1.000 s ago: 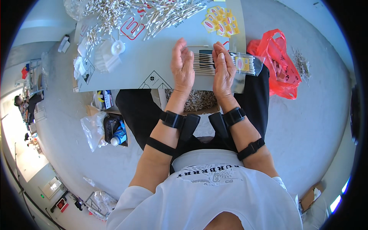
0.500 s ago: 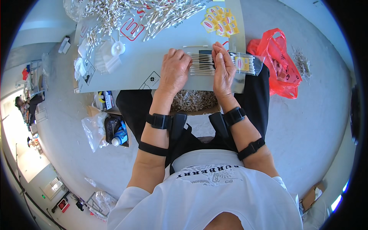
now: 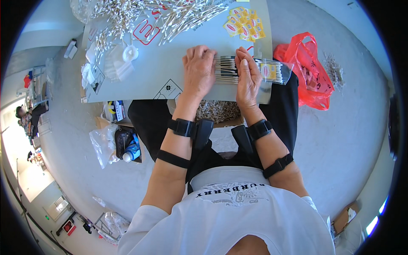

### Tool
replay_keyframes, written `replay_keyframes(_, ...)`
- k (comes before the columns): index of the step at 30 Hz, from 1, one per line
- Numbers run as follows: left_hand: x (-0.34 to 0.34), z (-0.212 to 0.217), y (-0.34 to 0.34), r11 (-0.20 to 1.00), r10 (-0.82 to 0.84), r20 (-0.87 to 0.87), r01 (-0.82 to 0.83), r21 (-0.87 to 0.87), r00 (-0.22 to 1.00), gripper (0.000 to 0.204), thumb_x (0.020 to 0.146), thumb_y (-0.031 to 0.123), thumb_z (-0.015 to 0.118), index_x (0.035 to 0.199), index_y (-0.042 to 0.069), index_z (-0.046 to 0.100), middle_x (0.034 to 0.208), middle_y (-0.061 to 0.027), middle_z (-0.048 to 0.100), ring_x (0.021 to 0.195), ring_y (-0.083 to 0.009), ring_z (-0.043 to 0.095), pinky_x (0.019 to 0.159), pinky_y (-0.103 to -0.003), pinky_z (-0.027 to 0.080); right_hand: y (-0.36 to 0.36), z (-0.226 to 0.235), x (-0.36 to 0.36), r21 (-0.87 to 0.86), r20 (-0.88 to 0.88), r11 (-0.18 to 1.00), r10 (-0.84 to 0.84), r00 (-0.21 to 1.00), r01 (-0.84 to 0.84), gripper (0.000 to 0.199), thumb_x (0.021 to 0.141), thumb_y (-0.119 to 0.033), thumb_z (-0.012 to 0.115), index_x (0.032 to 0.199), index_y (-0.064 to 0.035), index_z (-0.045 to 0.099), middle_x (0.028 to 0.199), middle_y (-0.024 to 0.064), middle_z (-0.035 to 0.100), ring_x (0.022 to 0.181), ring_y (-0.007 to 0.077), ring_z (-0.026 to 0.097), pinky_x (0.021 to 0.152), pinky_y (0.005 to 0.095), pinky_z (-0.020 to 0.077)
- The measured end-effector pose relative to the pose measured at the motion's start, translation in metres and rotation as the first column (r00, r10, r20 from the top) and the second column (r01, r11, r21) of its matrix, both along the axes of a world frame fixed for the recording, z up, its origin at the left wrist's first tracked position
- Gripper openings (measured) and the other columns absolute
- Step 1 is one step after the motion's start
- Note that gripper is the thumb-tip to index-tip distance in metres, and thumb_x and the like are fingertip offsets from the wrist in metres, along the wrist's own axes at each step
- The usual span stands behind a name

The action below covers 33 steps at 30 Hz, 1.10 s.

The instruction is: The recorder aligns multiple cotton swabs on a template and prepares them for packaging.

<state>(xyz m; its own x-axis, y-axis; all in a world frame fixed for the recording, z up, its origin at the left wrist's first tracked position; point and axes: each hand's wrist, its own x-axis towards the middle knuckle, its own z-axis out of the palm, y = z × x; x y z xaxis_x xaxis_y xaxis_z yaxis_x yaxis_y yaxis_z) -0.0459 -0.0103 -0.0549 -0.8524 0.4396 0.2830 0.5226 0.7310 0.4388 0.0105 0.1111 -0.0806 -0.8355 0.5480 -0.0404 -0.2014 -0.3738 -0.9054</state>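
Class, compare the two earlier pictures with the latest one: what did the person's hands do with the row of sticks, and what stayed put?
The left hand, raised on edge beside the row of sticks a second ago, has come down flat on the row's left end. The right hand stays pressed on the row beside the clear bag. The loose sticks, yellow labels and red bag have not moved.

- Bright, even daylight floods the scene, and the pale counter (image 3: 140, 80) shows no harsh glare.
- Soft, short shadows sit under the forearms and along the counter's near edge.
- Strong fisheye bend: straight edges curve toward the rim, ringed by a black vignette.
- The centre is sharp, while the outer margins are smeared and small.
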Motion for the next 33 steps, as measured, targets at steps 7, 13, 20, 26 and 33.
replay_keyframes(7,0.012,-0.016,0.001,0.866,0.062,0.082,-0.095,0.492,0.995,0.031,0.095,0.013,0.056,0.125,0.004,0.056,0.13,-0.0135,0.053,0.125,-0.0289,0.046,0.107,-0.04,0.036,0.003,0.002,0.003,0.082,-0.009,0.996,-0.034,0.999,0.034,0.031,0.103,-0.014,0.047,0.123,0.0065,0.057,0.137,0.0149,0.051,0.125,0.0187,0.05,0.107,0.0299,0.0408)
replay_keyframes(13,0.02,-0.026,0.031,0.617,-0.018,0.315,-0.238,0.75,0.949,0.046,0.104,0.028,0.044,0.138,-0.002,0.043,0.143,-0.0179,0.044,0.132,-0.0294,0.044,0.111,-0.039,0.034,0.006,-0.002,0.001,0.081,-0.007,0.997,-0.009,1.0,0.01,0.034,0.103,-0.017,0.047,0.127,0.0065,0.055,0.14,0.0146,0.049,0.128,0.02,0.047,0.108,0.0306,0.0394)
replay_keyframes(20,0.021,-0.024,0.048,0.466,-0.093,0.397,-0.312,0.828,0.913,0.046,0.104,0.03,0.045,0.136,-0.003,0.047,0.137,-0.0192,0.05,0.131,-0.0276,0.046,0.112,-0.039,0.034,0.015,-0.005,-0.001,0.033,-0.008,0.997,-0.064,0.998,0.064,0.035,0.104,-0.018,0.047,0.128,0.0065,0.054,0.141,0.0146,0.048,0.128,0.0203,0.048,0.108,0.03,0.0386)
replay_keyframes(26,0.014,-0.026,0.039,0.384,-0.223,0.407,-0.305,0.872,0.886,0.046,0.103,0.027,0.048,0.138,-0.002,0.046,0.14,-0.0183,0.049,0.134,-0.0276,0.043,0.113,-0.041,0.032,0.024,-0.003,-0.001,0.091,0.015,0.995,-0.053,0.998,0.051,0.037,0.104,-0.02,0.046,0.128,0.007,0.054,0.141,0.0173,0.047,0.129,0.0223,0.048,0.112,0.0336,0.0385)
replay_keyframes(33,0.036,-0.003,0.02,0.98,-0.042,0.091,0.058,-0.19,0.995,0.071,0.093,0.038,0.059,0.148,0.001,0.033,0.157,-0.015,0.026,0.147,-0.0321,0.02,0.118,-0.052,0.017,0.03,-0.006,0.002,0.102,0.024,0.994,-0.053,0.998,0.051,0.038,0.104,-0.021,0.045,0.128,0.008,0.054,0.141,0.0165,0.048,0.129,0.0219,0.048,0.113,0.0343,0.0369)
